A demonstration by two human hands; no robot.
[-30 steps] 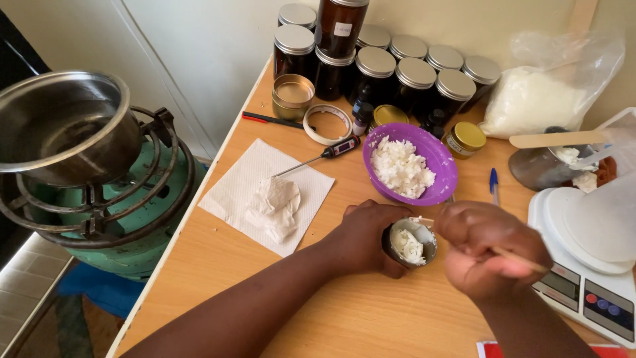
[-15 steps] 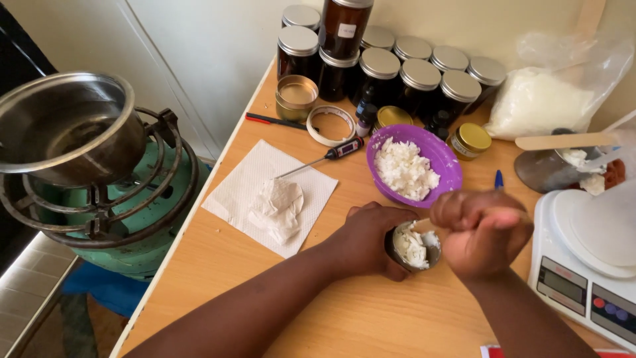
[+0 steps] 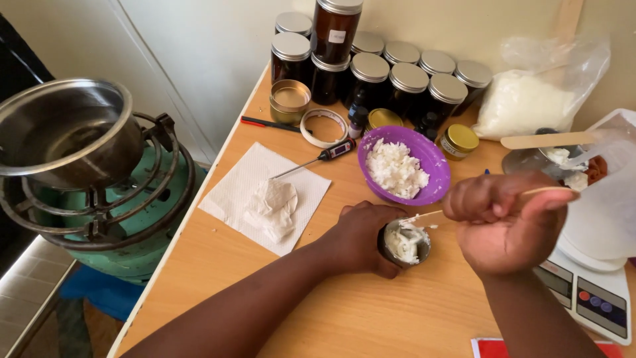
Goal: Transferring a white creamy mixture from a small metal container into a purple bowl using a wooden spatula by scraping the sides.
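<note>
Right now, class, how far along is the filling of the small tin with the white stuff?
Done: the small tin already holds white lumps nearly to its rim. In hand: the left hand grips the tin on the table, while the right hand holds a thin wooden stick whose tip reaches into it. Left: the purple bowl is still well filled with white lumps, and the tin has no lid on.

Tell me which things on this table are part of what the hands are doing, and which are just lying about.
In use: left hand, small tin, right hand, thin stick, purple bowl.

Lying about: thermometer, tape roll, red pencil, crumpled tissue, lidded jars.
</note>
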